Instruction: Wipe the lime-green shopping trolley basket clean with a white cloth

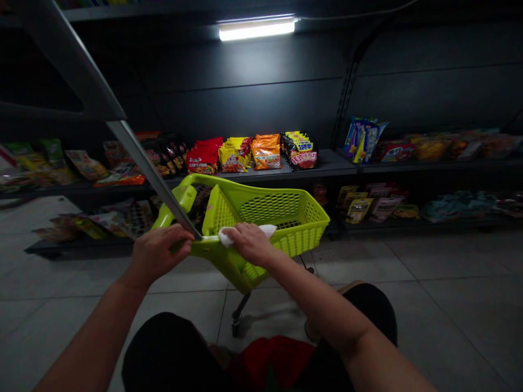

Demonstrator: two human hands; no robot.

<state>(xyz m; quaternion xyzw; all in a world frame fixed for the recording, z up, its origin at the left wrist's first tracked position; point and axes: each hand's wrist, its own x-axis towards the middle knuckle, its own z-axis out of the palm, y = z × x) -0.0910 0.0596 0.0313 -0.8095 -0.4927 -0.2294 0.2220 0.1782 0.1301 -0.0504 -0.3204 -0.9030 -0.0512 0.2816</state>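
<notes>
A lime-green plastic shopping basket (265, 218) on a wheeled stand sits right in front of me, with perforated walls. My left hand (159, 256) wraps around its near rim, beside the lower end of a long metal pull handle (149, 171) rising to the upper left. My right hand (249, 243) presses a crumpled white cloth (266, 230) onto the rim, and the cloth shows on both sides of the hand. Below the basket, a dark wheeled leg (237, 316) stands on the floor.
Dark metal shelves (327, 162) hold several rows of snack packets (265, 152), with more on a lower tier. A bright strip lamp (256, 30) hangs above. Grey floor tiles (429, 305) spread around the basket. My dark shorts lie below.
</notes>
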